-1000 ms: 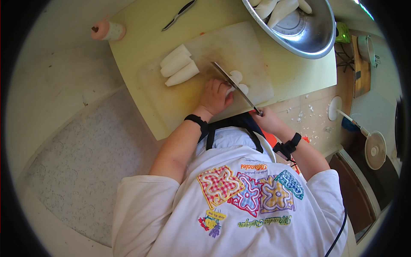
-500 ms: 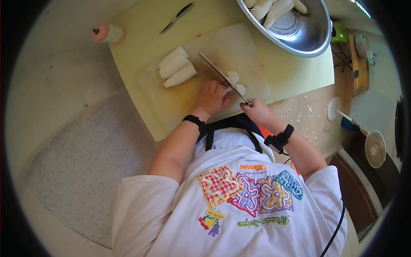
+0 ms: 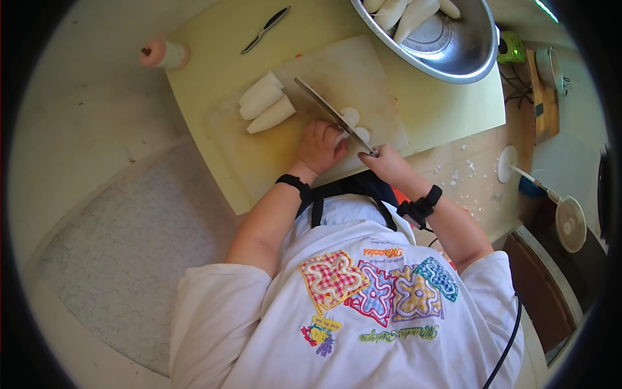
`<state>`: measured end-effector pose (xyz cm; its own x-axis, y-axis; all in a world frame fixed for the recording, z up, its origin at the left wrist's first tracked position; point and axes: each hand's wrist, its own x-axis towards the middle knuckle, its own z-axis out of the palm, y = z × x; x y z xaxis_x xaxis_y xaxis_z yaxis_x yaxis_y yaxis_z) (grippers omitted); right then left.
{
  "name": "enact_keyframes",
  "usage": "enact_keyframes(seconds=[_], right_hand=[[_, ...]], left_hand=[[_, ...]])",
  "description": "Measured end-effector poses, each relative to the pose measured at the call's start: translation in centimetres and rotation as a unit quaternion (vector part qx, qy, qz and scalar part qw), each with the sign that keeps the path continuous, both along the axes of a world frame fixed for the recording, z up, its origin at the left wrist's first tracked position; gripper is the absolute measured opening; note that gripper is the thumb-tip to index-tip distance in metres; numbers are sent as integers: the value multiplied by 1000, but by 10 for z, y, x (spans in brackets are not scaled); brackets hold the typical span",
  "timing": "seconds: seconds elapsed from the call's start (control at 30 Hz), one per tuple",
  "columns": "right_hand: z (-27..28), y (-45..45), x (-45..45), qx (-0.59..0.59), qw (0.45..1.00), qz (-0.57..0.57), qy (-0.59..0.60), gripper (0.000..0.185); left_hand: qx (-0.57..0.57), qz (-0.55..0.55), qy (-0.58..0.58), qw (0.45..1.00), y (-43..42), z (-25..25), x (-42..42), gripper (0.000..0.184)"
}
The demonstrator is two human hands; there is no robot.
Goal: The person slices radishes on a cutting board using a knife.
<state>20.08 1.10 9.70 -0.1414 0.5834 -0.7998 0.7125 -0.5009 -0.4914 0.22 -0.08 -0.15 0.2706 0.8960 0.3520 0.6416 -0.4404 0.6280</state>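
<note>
My right hand (image 3: 389,163) is closed round the handle of a kitchen knife (image 3: 329,111), whose blade slants up and left over the cutting board (image 3: 363,65). Close against the blade, my left hand (image 3: 319,150) has its fingers curled on a piece of peeled white radish (image 3: 341,137), mostly hidden by the fingers and the knife. Thin round radish slices (image 3: 350,116) lie on the board just right of the blade. Left of the knife, peeled radish lengths (image 3: 272,115) rest side by side on the board.
A large steel bowl (image 3: 453,72) holding several whole white radishes (image 3: 416,18) stands at the table's far right. A peeler (image 3: 266,30) lies on the yellow table (image 3: 214,39) beyond the board. A pink bottle (image 3: 165,53) is at the far left corner. White scraps (image 3: 455,175) dot the floor at right.
The knife and my right hand have shifted very slightly left and upward. My left hand stays on the radish piece. The bowl appears a little higher and further left in view.
</note>
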Motion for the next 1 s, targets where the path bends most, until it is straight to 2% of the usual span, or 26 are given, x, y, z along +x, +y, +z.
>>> enact_keyframes(seconds=[0.27,0.5,0.57,0.67,0.8,1.0], right_hand=[[12,15,10,7,999,-43,-20,50],[0,9,28,46,999,-8,-11,46],[2,7,30,8,998,-65,-4,51],[-12,0,41,12,996,-91,5,50],[-4,1,42,-1,996,-94,-9,50],[24,-6,36,33,998,-39,20,53]], left_hand=[[3,-5,-7,1000,1,2,0,35],[-2,-6,-4,1000,1,3,0,35],[2,-6,-5,1000,1,4,0,35],[-6,-5,-18,1000,1,1,0,35],[-5,-6,-21,1000,1,1,1,35],[2,-5,-8,1000,0,1,0,35]])
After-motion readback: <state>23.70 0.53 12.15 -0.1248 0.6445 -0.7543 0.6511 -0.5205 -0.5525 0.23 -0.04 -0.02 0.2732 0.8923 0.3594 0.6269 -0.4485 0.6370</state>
